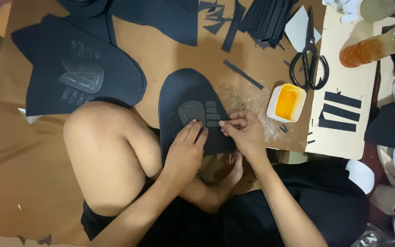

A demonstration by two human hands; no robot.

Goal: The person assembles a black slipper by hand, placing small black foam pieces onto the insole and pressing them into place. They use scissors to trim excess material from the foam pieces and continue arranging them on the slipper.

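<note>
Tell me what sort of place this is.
Probably a small floor-level craft workshop, perhaps for footwear. Both hands, left hand and right hand, press small strips onto a black shaped piece; a stack of similar pieces, scissors and a tub of yellow glue lie nearby.

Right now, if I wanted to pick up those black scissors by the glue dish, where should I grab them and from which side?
Probably by the two looped handles of the black scissors, coming from the near side, next to the small dish of yellow glue. The scissors lie flat and closed, with the loops toward the person and the blades pointing away. The right hand, now pinching a strip on the black sole piece, is closest.
</note>
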